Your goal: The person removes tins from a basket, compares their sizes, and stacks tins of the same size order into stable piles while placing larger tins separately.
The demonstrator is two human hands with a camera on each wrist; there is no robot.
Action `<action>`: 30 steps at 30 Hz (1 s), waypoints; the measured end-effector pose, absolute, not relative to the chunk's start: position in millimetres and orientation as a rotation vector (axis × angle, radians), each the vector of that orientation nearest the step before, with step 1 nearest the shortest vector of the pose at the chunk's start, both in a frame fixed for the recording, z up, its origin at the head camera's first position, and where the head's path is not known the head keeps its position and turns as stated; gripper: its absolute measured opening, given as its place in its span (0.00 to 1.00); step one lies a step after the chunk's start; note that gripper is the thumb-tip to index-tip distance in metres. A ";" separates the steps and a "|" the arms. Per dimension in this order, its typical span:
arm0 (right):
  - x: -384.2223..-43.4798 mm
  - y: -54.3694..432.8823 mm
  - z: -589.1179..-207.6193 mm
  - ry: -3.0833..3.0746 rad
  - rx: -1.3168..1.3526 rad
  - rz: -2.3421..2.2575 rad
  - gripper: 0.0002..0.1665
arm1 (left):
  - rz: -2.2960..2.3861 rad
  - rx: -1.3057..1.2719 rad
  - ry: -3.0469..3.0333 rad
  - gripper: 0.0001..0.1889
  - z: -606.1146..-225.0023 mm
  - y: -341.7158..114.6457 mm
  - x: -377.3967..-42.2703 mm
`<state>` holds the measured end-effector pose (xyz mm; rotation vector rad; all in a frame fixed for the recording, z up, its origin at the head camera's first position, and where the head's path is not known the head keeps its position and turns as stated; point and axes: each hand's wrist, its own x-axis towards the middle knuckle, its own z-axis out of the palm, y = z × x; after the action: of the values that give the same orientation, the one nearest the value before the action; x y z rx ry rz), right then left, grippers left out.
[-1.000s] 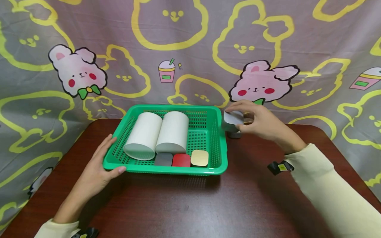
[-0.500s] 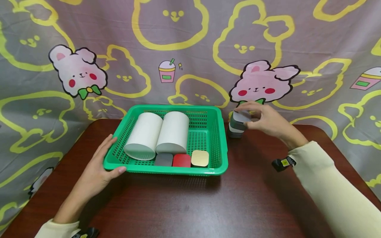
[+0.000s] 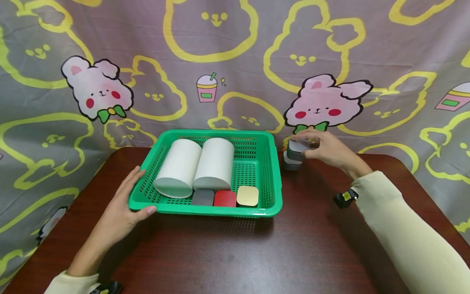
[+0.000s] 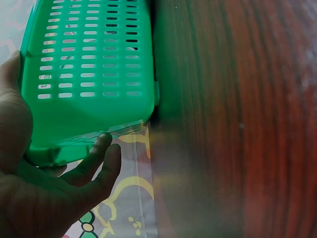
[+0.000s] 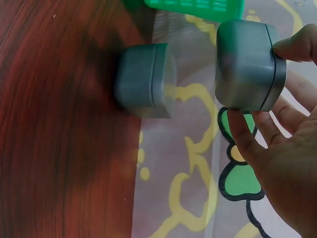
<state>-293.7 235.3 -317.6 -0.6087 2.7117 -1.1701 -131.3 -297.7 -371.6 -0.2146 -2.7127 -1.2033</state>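
Observation:
My right hand [image 3: 324, 150] holds a small grey tin [image 3: 298, 148] with rounded corners, thumb on one side and fingers on the other. A second grey tin [image 3: 292, 161] stands on the table beside the basket; in the right wrist view, a gap shows between this lower tin [image 5: 141, 79] and the held tin [image 5: 247, 64]. My left hand [image 3: 119, 204] grips the front left corner of the green plastic basket [image 3: 220, 211], thumb over the front rim. Inside the basket lie two white cylinders [image 3: 178, 166], with a dark grey tin [image 3: 202, 197], a red tin [image 3: 225, 199] and a cream tin [image 3: 247, 196] along the front.
A dark red-brown wooden table [image 3: 235, 253] bears everything. Behind it hangs a patterned curtain [image 3: 242, 69] with rabbits and yellow outlines, close to the table's back edge. The basket's slotted right wall [image 3: 271, 171] stands just left of the grey tins.
My right hand has carried the grey tin rightward, away from the basket's right rim, to above the other grey tin. My left hand and the basket have stayed in place.

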 end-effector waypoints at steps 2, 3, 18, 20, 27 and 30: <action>-296.8 235.0 -320.3 2.711 -0.594 -1.165 0.31 | -1.202 -0.217 -2.708 0.55 -371.5 -297.8 -131.4; -298.4 234.9 -321.5 2.710 -0.590 -1.161 0.31 | -1.203 -0.219 -2.706 0.55 -371.7 -297.8 -131.4; -313.7 232.1 -334.5 2.683 -0.623 -1.127 0.30 | -1.208 -0.227 -2.700 0.55 -372.0 -297.6 -132.2; -314.9 231.8 -336.1 2.674 -0.634 -1.139 0.30 | -1.214 -0.233 -2.694 0.55 -372.4 -297.8 -132.3; -316.8 231.4 -339.0 2.664 -0.639 -1.149 0.30 | -1.216 -0.234 -2.688 0.55 -373.6 -298.5 -132.7; -318.3 231.8 -340.4 2.665 -0.654 -1.143 0.31 | -1.219 -0.233 -2.688 0.55 -373.4 -298.7 -132.7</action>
<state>-318.3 231.8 -340.4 -0.6537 2.6655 -1.1427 -132.7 -298.7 -373.4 -0.2327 -2.6877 -1.2190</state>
